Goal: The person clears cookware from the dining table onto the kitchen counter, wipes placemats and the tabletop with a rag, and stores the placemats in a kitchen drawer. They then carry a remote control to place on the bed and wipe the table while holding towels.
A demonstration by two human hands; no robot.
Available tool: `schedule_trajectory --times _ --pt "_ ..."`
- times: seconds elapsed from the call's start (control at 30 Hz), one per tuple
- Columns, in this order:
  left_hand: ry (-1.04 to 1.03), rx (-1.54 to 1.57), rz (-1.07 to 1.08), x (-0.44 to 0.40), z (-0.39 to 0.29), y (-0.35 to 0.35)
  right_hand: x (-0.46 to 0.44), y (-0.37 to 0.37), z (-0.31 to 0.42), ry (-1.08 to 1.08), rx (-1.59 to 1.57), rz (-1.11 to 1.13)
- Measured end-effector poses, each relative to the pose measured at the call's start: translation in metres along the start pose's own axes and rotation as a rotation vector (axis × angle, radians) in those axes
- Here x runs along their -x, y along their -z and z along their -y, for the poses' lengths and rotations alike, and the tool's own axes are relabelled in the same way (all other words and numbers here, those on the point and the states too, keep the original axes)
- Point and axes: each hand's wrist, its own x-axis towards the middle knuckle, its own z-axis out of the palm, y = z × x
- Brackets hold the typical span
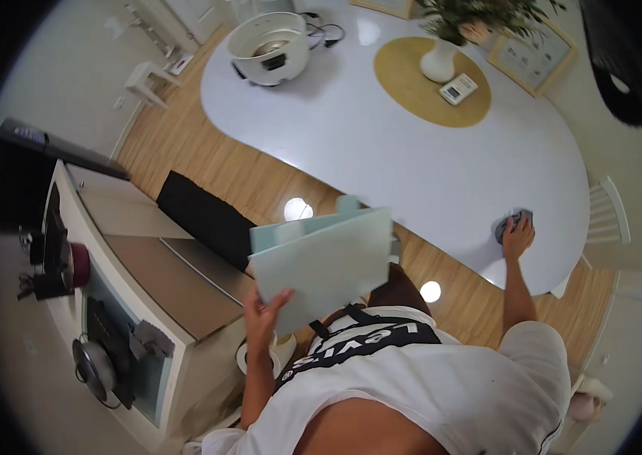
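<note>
My left hand (263,318) grips the lower left edge of a pale mint-green box-like object (325,265) with flat panels, its thumb lying on the near panel. This object is held up in front of my body, off the table, and I cannot make out its exact kind. On the right end of the white oval table (427,167), my right hand (518,235) is closed over a crumpled grey cloth (501,229) pressed against the tabletop. Part of the cloth is hidden under the fingers.
A white cooker pot (269,49) with a cord stands at the table's far left. On a yellow mat (397,72) are a vase (439,61) of flowers and a small white device (458,89). A counter with pans (95,364) lies left; a chair (613,212) stands right.
</note>
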Motion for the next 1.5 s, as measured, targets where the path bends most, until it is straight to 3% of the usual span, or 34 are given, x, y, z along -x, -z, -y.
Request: schedule_trajectory --times 0.07,0.1,0.13,0.17,0.27,0.37,0.4,0.6,0.7,0.77,0.83,0.9,1.0,1.1,1.13,1.2,1.27,1.3,1.37,1.4,1.43,1.5 --pt "-0.069 0.066 -0.208 0.015 0.001 0.041 0.004 -0.037 0.034 -0.346 0.579 -0.258" --pt "-0.077 0.078 -0.234 0.019 0.001 0.055 -0.001 -0.050 0.069 -0.322 0.519 -0.209" --pt "-0.138 0.121 -0.362 0.023 0.003 0.067 -0.009 -0.064 0.101 -0.213 0.364 -0.146" --pt "-0.198 0.164 -0.489 0.024 0.005 0.078 -0.013 -0.090 0.137 0.012 0.203 -0.307" --pt "-0.237 0.233 -0.723 0.017 0.011 0.103 -0.031 -0.143 0.275 0.184 0.041 -0.147" --pt "-0.258 0.379 -0.833 -0.003 0.012 0.123 -0.077 -0.169 0.394 0.388 -0.115 0.174" --pt "-0.248 0.383 -0.882 -0.013 0.012 0.129 -0.092 -0.185 0.426 0.485 -0.179 0.170" --pt "-0.218 0.607 -0.977 -0.094 0.007 0.163 -0.189 -0.281 0.562 0.795 -0.203 0.268" --pt "-0.182 0.746 -1.013 -0.142 -0.016 0.175 -0.202 -0.270 0.603 0.885 -0.057 0.180" --pt "-0.205 0.835 -1.059 -0.179 -0.028 0.178 -0.189 -0.222 0.649 0.826 -0.486 0.198" --pt "-0.265 0.890 -1.086 -0.212 -0.033 0.181 -0.155 -0.173 0.701 0.305 -1.137 0.750" --pt "-0.312 0.851 -1.136 -0.243 -0.044 0.180 -0.139 -0.154 0.746 -0.537 -1.782 1.505" --pt "-0.191 1.002 -1.124 -0.282 -0.056 0.182 -0.134 -0.179 0.792 -0.468 -1.874 1.558" --pt "-0.160 0.971 -1.100 -0.302 -0.066 0.209 -0.157 -0.197 0.831 -0.539 -1.812 1.604" --pt "-0.172 0.974 -1.112 -0.309 -0.066 0.224 -0.167 -0.196 0.843 -0.498 -1.838 1.581" --pt "-0.383 0.931 -1.125 -0.321 -0.066 0.261 -0.184 -0.201 0.866 -0.434 -1.866 1.573" --pt "-0.307 0.988 -1.081 -0.321 -0.077 0.305 -0.200 -0.208 0.894 0.040 -1.728 1.420" --pt "-0.205 1.042 -1.022 -0.318 -0.084 0.323 -0.208 -0.210 0.909 0.064 -1.722 1.442" --pt "-0.434 1.187 -0.633 -0.312 -0.136 0.349 -0.228 -0.193 0.948 0.972 -1.688 1.233" --pt "-0.358 1.262 -0.541 -0.312 -0.143 0.365 -0.241 -0.192 0.977 1.427 -1.654 1.025" --pt "-0.278 1.331 -0.443 -0.313 -0.146 0.382 -0.244 -0.195 0.996 1.710 -1.479 0.753" --pt "-0.282 1.300 -0.580 -0.321 -0.147 0.410 -0.250 -0.207 1.034 2.002 -1.293 0.482"
